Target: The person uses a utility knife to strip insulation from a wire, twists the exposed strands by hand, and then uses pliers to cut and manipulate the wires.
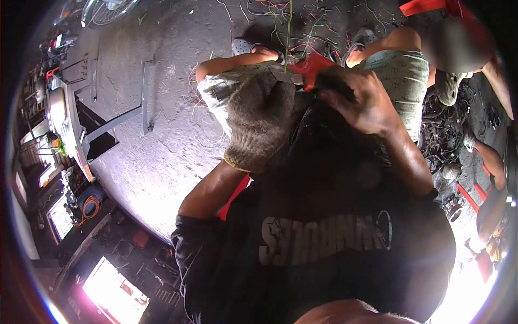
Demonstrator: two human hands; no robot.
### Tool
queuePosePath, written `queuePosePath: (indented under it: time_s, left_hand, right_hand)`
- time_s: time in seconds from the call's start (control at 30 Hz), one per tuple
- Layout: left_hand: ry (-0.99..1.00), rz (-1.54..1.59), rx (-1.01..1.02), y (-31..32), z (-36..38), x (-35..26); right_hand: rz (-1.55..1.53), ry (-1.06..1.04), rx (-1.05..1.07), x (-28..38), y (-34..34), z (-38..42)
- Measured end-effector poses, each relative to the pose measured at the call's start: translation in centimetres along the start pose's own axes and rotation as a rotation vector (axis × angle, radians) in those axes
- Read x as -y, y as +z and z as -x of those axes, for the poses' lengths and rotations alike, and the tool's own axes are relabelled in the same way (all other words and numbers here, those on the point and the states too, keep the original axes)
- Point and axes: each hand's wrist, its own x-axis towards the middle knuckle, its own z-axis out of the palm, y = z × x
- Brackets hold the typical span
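My left hand (261,110), in a grey-brown knitted glove, is closed above my lap, with a thin green wire (289,38) running down to its fingertips. My bare right hand (359,102) is curled around a red-handled tool (312,69). A flat metal blade (288,78) reaches from the red part toward the glove, close to the wire. Dark shadow hides the fingertips of my right hand and part of the tool.
Coloured wire scraps (313,38) lie on the floor beyond my feet. A grey metal frame (144,97) stands left. Another person (493,167) is at the right, beside a dark pile of cables (440,127). A wheel (110,12) shows top left.
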Motion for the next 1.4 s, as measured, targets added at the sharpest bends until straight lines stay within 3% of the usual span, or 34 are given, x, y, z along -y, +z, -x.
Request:
queuePosePath:
  time_s: [0.07, 0.17, 0.27, 0.33, 0.4, 0.43, 0.6, 0.7, 0.8, 0.9, 0.93, 0.97, 1.1, 1.23, 1.33, 1.4]
  left_hand:
    - [-0.096, -0.033, 0.045, -0.2, 0.3, -0.2]
    - [-0.066, -0.123, 0.058, -0.4, 0.4, -0.3]
    - [-0.023, 0.036, 0.016, -0.6, -0.3, -0.3]
    - [-0.042, 0.053, -0.026, -0.6, -0.4, -0.5]
    - [-0.065, 0.074, -0.068, -0.5, -0.1, -1.0]
    - [-0.102, 0.078, -0.068, -0.3, -0.2, -1.3]
    - [-0.148, -0.015, 0.074, -0.9, -0.5, -2.2]
    - [-0.098, -0.056, 0.059, -0.8, -0.2, -2.2]
    - [-0.043, -0.119, 0.058, -1.2, -0.5, -3.2]
    - [-0.157, -0.067, 0.101, -1.1, -0.3, -2.9]
    - [0.016, -0.142, 0.072, -0.7, -0.1, -2.0]
    - [0.190, -0.216, 0.043, -0.4, 0.0, -1.3]
    - [0.129, -0.136, 0.019, 0.3, 0.1, -0.8]
    - [0.158, -0.135, 0.030, -0.2, 0.1, -1.1]
    - [0.185, -0.191, 0.103, -0.4, -0.1, -0.5]
    - [0.248, -0.292, 0.173, -0.4, -0.6, 0.4]
  right_hand:
    - [0.002, 0.002, 0.018, 0.1, -0.3, -0.3]
    - [0.018, 0.087, 0.105, 0.1, -0.5, -0.7]
    - [0.049, -0.010, 0.004, -0.6, -0.3, -1.0]
    - [0.234, 0.149, -0.085, -2.8, -1.1, -1.9]
    - [0.022, 0.273, -0.308, -8.4, -3.2, -2.3]
    - [-0.144, 0.248, -0.373, -7.3, -4.1, -2.4]
    - [-0.115, 0.143, -0.399, -4.6, -2.1, -2.2]
    - [-0.227, 0.196, -0.179, -4.1, -0.5, -2.4]
    - [-0.439, 0.304, -0.119, -3.0, 0.4, -3.2]
    - [-0.588, 0.473, -0.099, -2.1, 1.2, -4.2]
    - [-0.663, 0.558, -0.090, -1.8, 1.5, -4.7]
    - [-0.741, 0.520, -0.175, -1.7, 2.8, -4.9]
    - [-0.427, 0.459, -0.093, -0.1, 2.5, -6.1]
    - [-0.404, 0.457, -0.005, -2.2, 1.8, -5.9]
    - [-0.477, 0.463, -0.037, -2.6, 1.1, -5.7]
    - [-0.709, 0.544, -0.027, -3.2, 1.2, -5.6]
